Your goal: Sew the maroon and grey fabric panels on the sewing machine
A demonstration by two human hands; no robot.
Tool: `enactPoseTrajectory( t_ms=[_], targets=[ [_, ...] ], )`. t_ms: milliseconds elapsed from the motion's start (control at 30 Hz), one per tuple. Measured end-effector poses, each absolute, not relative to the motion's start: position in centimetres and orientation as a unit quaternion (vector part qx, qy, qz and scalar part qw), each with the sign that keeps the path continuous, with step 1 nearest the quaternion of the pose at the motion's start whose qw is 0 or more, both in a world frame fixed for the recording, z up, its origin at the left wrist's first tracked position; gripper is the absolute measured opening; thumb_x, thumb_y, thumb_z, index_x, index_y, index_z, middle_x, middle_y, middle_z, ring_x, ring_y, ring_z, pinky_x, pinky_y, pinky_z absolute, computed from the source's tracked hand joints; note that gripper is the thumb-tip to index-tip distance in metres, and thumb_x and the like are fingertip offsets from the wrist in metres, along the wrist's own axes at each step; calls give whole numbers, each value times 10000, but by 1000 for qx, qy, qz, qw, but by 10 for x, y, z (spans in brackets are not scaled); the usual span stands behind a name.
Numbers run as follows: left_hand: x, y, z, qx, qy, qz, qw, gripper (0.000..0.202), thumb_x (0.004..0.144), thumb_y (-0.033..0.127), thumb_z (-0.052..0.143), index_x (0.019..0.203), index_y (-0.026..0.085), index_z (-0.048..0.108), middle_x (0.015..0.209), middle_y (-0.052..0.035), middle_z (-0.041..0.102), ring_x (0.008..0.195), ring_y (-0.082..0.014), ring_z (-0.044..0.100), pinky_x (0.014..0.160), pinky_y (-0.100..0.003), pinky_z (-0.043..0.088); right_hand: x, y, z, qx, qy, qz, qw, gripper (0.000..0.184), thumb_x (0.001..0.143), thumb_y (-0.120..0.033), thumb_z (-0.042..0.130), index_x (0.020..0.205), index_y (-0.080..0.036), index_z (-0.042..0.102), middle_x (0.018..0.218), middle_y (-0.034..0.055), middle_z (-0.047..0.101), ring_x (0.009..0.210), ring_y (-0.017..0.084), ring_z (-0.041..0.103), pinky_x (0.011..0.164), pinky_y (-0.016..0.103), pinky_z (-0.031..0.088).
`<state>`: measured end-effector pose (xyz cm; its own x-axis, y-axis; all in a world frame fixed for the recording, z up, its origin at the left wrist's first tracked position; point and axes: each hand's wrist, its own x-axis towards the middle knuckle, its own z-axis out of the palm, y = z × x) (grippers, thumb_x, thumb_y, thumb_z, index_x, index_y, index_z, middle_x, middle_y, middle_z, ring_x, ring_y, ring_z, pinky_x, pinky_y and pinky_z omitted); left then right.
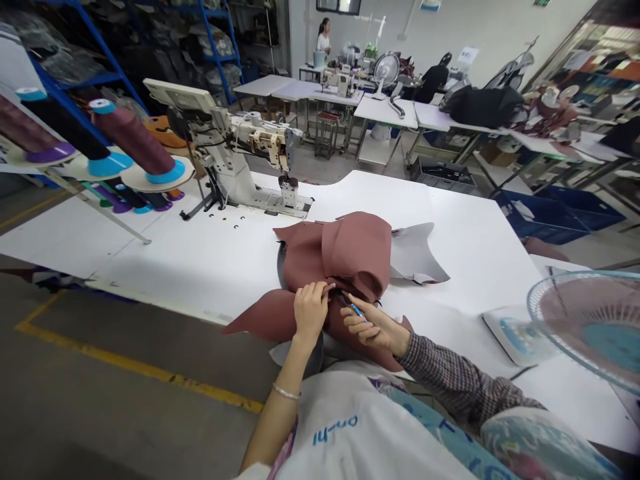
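Note:
A bundle of reddish-brown, leather-like sewn panels [356,243] with grey undersides lies near the front edge of the white table. At its near side, my left hand [311,310] is closed on an edge of the brown material, fingers bent over it. My right hand [373,323] is wrapped round a small blue-handled tool [357,311], which points left toward a dark gap in the fold beside my left fingers. The tool's tip is too dark and small to make out. One grey-backed flap [420,253] sticks out to the right of the bundle.
Beyond the bundle stands a sewing machine [260,153], with thread cones [135,140] on a stand to its left. A fan [590,327] is close on the right. The white table [450,213] has a curved far edge. Two people are at the far tables.

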<state>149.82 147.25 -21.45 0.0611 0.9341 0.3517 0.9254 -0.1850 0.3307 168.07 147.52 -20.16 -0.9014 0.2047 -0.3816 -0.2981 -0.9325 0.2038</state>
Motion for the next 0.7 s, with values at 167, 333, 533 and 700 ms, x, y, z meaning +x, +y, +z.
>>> enactPoseTrajectory(
  t_ms=[167, 333, 533, 700],
  targets=[
    [1497, 1472, -215, 730, 633, 258, 18, 147, 967, 272, 490, 968, 211, 624, 873, -45, 670, 837, -205, 587, 773, -333, 369, 1663, 1471, -206, -178, 157, 950, 202, 480, 1007, -619, 223, 805, -202, 346, 523, -102, 248, 340, 25, 189, 250, 47, 106],
    [1496, 1470, -217, 730, 628, 269, 10, 162, 971, 283, 492, 967, 206, 635, 861, -39, 679, 830, -197, 590, 778, -330, 377, 1654, 1469, -211, -177, 113, 945, 252, 466, 1018, -584, 261, 758, -203, 327, 514, -105, 240, 336, 26, 182, 259, 66, 115],
    [1481, 1465, -219, 728, 619, 294, -20, 219, 974, 330, 491, 991, 200, 667, 878, -55, 713, 798, -192, 607, 783, -334, 406, 1657, 1468, -211, -252, 0, 942, 221, 442, 1023, -537, 329, 734, -202, 353, 491, -102, 222, 353, 32, 93, 261, 114, 53],
    [1448, 1440, -201, 778, 535, 321, -77, 212, 969, 258, 513, 1107, 222, 670, 988, -40, 744, 864, -168, 644, 845, -339, 428, 1639, 1490, -203, -371, -307, 853, 200, 535, 929, -715, 331, 753, -212, 381, 571, -38, 431, 391, 42, 262, 311, 152, 116]
  ],
)
